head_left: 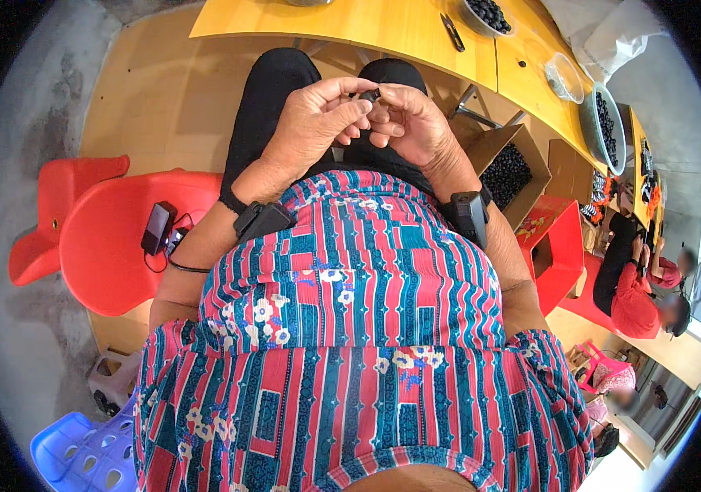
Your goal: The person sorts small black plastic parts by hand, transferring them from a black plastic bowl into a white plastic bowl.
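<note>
Holding a small black piece (372, 95) up at the fingertips, over the black trousers (262, 115) and just short of the near edge of the yellow desk (399, 26). Pinching with the left hand (316, 120), thumb and forefinger drawn narrow; pinching likewise with the right hand (416, 123) from the other side, gripping nothing else visible. Seemingly working the piece in a two-handed fingertip step, being too tiny and covered to tell whether twisting, pulling or checking. Probably calling next for a steady pinch from both sides, without letting so slight a thing slip. Having an open cardboard box (541, 174) of black pieces standing near the right forearm, and a slim dark tool (452, 33) lying farther off, untouched on the desk.
</note>
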Demonstrator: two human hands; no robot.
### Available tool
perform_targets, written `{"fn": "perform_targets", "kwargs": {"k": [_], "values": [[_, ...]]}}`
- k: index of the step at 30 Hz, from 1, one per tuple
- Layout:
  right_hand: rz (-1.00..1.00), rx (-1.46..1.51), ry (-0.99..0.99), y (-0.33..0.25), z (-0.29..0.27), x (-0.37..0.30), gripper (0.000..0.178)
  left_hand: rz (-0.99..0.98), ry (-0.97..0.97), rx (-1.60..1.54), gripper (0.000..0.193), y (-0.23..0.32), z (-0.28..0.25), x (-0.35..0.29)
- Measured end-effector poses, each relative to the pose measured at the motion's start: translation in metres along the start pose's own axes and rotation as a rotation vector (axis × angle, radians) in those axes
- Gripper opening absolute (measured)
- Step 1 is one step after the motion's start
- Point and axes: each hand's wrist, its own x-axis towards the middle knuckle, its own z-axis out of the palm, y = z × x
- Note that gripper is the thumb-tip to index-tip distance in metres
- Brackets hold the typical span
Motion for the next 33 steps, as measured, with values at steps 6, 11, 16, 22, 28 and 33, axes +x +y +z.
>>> {"fn": "perform_targets", "kwargs": {"k": [6,11,16,22,28,33], "values": [[0.026,0.032,-0.012,-0.001,0.001,-0.001,0.023,-0.007,0.024,0.021,0.032,0.003,0.003,-0.001],[0.034,0.031,-0.022,-0.002,-0.001,0.000,0.024,-0.027,0.027,-0.013,0.032,-0.002,0.001,0.000],[-0.014,-0.117,-0.026,-0.006,0.002,-0.001,0.028,-0.015,0.048,-0.014,0.032,-0.001,0.003,-0.001],[-0.065,-0.133,-0.017,-0.008,0.008,0.000,0.027,0.040,0.079,-0.076,0.029,0.001,0.004,0.000],[-0.056,-0.115,-0.003,-0.010,0.010,-0.001,0.024,0.070,0.086,-0.055,0.027,0.003,0.005,-0.001],[-0.108,-0.175,0.050,-0.009,0.015,-0.001,0.020,0.082,0.091,-0.050,0.025,0.003,0.004,0.000]]}}
